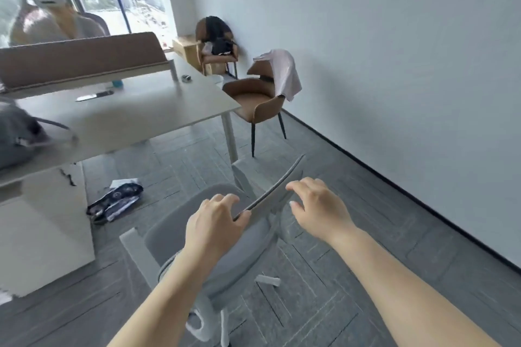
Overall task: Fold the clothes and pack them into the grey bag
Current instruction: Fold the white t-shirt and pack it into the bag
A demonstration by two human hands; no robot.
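Fingers (pixel 225 200) curled on chair back (pixel 270 194) — right hand (pixel 318 205) loose.

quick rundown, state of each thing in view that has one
grey office chair: upright on the floor, backrest top held by the left hand
left hand: fingers curled over the backrest edge
right hand: open, fingers loosely bent near the backrest, contact unclear
pink garment: unfolded, draped over the brown chair
grey bag: on the table, blurred, open or closed unclear
dark clothes: piled unfolded on the far chair
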